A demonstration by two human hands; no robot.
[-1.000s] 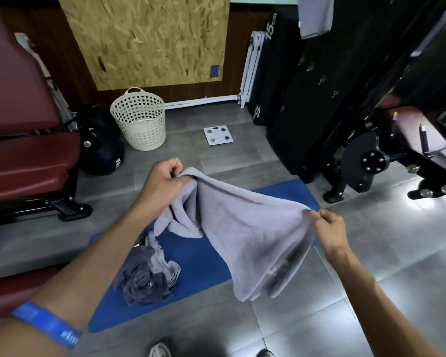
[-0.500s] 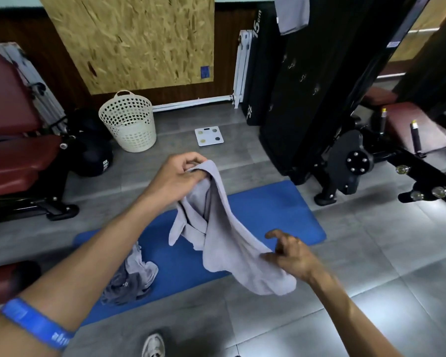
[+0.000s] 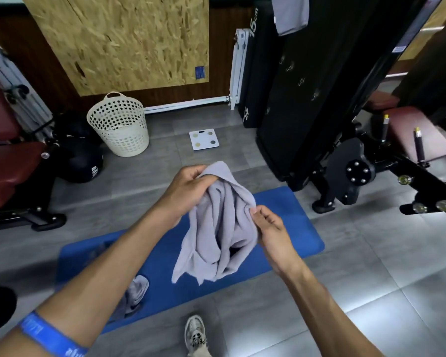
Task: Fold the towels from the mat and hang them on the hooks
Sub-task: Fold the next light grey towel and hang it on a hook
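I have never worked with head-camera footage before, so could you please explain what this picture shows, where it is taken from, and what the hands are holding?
The picture comes from a camera worn on a person's head, looking down at their own bare hands. The left hand grips the top of a light grey towel, and the right hand pinches its side edge. Below lies a blue exercise mat on the grey tiled floor, with another crumpled grey towel on it. Small metal hooks sit on the black panel behind, where one towel already hangs.
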